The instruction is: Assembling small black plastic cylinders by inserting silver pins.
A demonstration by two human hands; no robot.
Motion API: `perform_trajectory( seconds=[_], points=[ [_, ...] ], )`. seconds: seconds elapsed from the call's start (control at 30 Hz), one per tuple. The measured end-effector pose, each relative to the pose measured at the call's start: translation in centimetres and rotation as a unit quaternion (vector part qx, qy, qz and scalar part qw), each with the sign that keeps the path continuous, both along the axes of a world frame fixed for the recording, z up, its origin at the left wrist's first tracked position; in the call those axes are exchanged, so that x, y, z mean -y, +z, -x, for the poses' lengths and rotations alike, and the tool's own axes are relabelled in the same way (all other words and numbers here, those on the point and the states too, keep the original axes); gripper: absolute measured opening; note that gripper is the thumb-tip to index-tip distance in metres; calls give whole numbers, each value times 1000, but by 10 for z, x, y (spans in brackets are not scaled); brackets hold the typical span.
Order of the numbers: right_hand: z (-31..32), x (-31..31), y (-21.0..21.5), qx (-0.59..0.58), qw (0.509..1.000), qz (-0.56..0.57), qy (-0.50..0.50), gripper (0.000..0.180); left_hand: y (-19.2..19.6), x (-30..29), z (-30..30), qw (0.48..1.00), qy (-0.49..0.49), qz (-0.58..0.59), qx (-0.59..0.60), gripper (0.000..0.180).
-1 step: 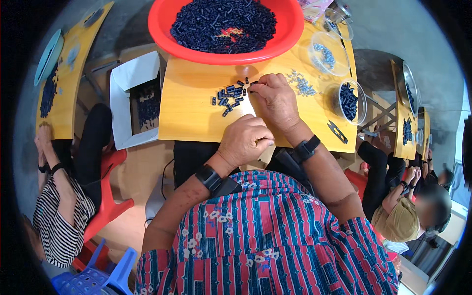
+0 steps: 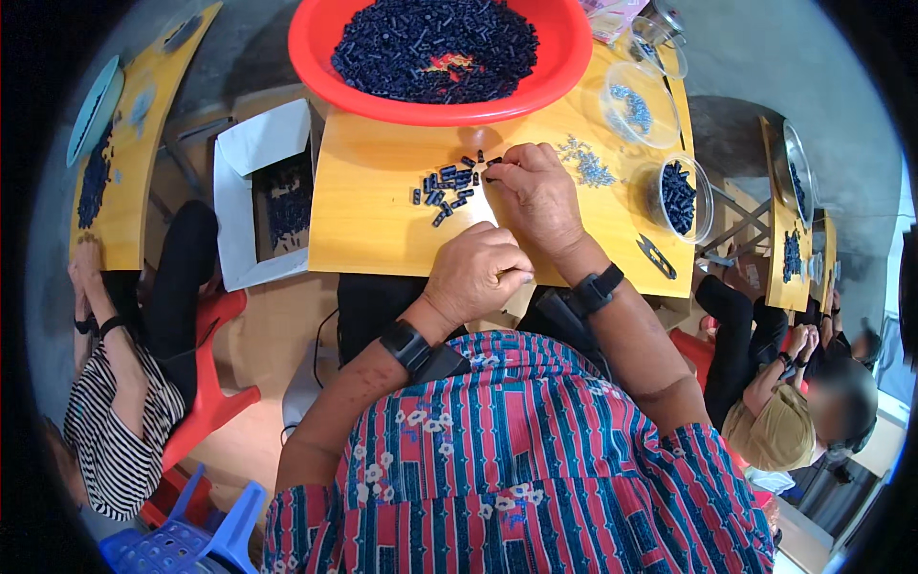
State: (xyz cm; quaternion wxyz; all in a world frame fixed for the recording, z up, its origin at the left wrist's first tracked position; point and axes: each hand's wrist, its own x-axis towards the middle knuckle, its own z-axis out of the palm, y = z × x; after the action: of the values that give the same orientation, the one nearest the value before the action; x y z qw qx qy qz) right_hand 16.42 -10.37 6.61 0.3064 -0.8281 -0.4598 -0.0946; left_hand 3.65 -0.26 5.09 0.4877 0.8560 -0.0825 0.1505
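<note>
1. Right hand (image 2: 537, 196) stretched forward over the yellow table (image 2: 373, 225), fingertips pinched narrow on one small dark blue piece at the right edge of the scattered pile of small dark pieces (image 2: 449, 185).
2. Left hand (image 2: 475, 271) drawn in near the table's front edge, fingers curled into a loose fist — cannot tell what, if anything, sits inside.
3. Black bands on both wrists; patterned red-and-blue shirt filling the lower part of the view.
4. Scattered pile lying on the bare tabletop just left of the right hand, below the red basin (image 2: 449, 105).
5. Red basin at the far edge of the table, heaped with many more of the same dark pieces.
6. Right of the hands: a small heap of pale metal bits (image 2: 585, 165), a clear bowl (image 2: 639, 107) with a few similar bits, and another clear bowl of dark pieces (image 2: 681, 196) — all apart from the hands.
7. Small black tool (image 2: 657, 256) lying near the table's right front corner.
8. White cardboard box (image 2: 260, 196) beside the table's left edge, dark pieces inside.
9. Other people seated at neighbouring yellow tables on both sides.
</note>
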Motion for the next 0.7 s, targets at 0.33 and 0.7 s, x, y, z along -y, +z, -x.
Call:
perform_trajectory(
  seconds=[0.33,0.7],
  points=[
    [4,10,-4,63,991,65,98,18,-5,1,-2,999,14,21,31,4],
    [15,43,-3,-25,998,-35,45,25,-14,-4,-3,990,35,138,-2,5]
  ],
)
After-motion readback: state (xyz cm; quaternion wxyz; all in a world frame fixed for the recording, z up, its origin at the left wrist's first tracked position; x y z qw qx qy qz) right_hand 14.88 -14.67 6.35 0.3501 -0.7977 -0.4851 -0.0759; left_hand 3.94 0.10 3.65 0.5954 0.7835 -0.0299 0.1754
